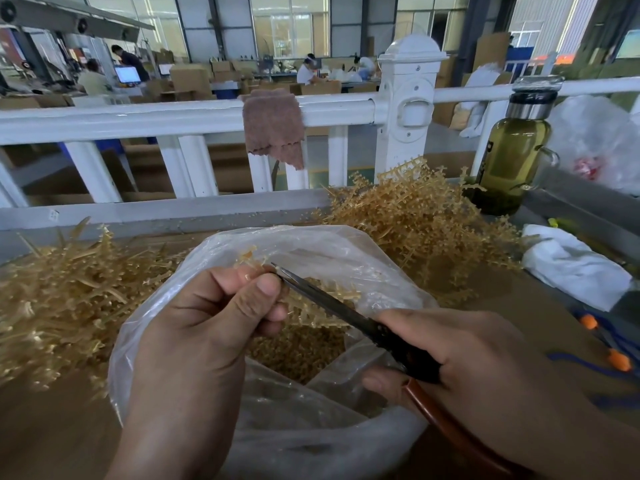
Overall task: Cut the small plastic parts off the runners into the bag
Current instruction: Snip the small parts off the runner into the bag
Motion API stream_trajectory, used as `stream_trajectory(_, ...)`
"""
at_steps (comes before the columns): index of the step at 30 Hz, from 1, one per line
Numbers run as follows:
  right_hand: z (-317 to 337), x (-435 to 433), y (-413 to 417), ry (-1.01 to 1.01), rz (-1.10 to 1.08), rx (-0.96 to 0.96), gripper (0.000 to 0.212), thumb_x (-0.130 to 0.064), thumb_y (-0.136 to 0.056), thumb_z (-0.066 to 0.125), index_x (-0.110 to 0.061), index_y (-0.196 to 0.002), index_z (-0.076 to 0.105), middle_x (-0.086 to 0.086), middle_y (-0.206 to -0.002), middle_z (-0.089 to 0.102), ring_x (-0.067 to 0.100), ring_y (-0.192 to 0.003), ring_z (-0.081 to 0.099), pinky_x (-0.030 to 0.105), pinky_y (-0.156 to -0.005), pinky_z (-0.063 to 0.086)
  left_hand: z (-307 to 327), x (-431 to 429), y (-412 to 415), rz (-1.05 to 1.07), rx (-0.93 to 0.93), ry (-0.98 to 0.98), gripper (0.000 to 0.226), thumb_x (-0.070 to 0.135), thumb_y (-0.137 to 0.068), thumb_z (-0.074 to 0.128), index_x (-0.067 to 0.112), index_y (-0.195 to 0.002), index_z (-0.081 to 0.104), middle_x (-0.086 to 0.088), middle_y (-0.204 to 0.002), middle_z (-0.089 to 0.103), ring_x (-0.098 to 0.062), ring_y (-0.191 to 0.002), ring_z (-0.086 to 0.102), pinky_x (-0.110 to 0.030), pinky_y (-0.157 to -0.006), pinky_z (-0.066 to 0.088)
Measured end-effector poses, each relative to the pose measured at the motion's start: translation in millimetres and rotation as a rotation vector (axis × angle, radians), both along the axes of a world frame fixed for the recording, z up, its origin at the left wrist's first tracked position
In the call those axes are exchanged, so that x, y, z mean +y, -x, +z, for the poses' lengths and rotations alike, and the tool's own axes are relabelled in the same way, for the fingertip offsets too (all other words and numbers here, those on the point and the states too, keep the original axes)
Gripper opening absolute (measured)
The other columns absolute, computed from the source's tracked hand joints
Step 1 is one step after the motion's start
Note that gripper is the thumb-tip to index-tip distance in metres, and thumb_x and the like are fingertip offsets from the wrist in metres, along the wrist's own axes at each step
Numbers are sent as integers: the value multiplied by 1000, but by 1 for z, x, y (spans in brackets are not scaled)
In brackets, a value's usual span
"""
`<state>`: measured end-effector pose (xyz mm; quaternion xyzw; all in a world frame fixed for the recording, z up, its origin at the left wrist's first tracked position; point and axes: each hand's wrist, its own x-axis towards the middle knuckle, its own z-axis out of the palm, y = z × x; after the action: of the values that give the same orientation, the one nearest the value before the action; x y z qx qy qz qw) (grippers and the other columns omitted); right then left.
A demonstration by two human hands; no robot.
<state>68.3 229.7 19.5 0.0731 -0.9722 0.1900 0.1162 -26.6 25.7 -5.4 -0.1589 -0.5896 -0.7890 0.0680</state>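
Note:
My left hand [214,320] pinches a small amber plastic runner [250,258] between thumb and fingers, over the open mouth of a clear plastic bag [311,247]. My right hand [460,355] grips dark scissors [332,303] with a brown handle; the blade tips meet the runner right at my left fingertips. Loose cut amber parts [298,351] lie heaped inside the bag. A pile of runners with parts on them [415,220] rises behind the bag on the right. Another heap of bare-looking runners [59,296] lies at the left.
A glass bottle of yellow-green liquid [509,157] stands at the back right. A white cloth [575,265] and an orange-and-blue tool [606,344] lie at the right. A white railing [173,116] with a brown rag [273,129] runs behind the table.

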Motion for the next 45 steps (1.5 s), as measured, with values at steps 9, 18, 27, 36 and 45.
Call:
stream_trajectory(9,-1,1,0,-16,-8,31,43,-78,-79,42,-40,-94,57,-17,-68,53,2,-67,54,20,-60,43,-4,0,1,4,4,24,50,66,-47,90,23,-67,72,-2,-65,67,-14,-64,65,-24,-56,53)
stream_trajectory(18,-2,1,0,-7,0,21,53,-80,-77,36,-38,-99,60,-20,-71,56,0,-78,55,13,-69,43,-7,2,0,27,-27,16,21,44,-60,80,25,-65,72,0,-64,67,-14,-64,65,-27,-62,51)
stream_trajectory(27,-1,-1,-1,-7,12,7,48,-76,-81,39,-38,-100,62,-23,-71,58,-3,-82,56,6,-68,41,-10,1,2,36,-44,19,20,41,-60,83,25,-66,74,-1,-64,67,-14,-65,66,-31,-66,51)
stream_trajectory(36,-2,-1,2,-12,-4,-20,54,-82,-76,35,-40,-103,57,-19,-77,59,1,-78,56,17,-67,44,-4,4,-1,36,-32,-2,14,34,-61,80,25,-69,72,-1,-68,69,-13,-62,66,-25,-60,54)
stream_trajectory(45,-2,-4,3,-11,-8,-25,62,-83,-76,34,-40,-111,61,-26,-86,65,-6,-79,60,14,-68,48,-8,1,0,128,23,94,17,38,-84,69,22,-76,70,-7,-68,70,-19,-65,66,-38,-70,51)
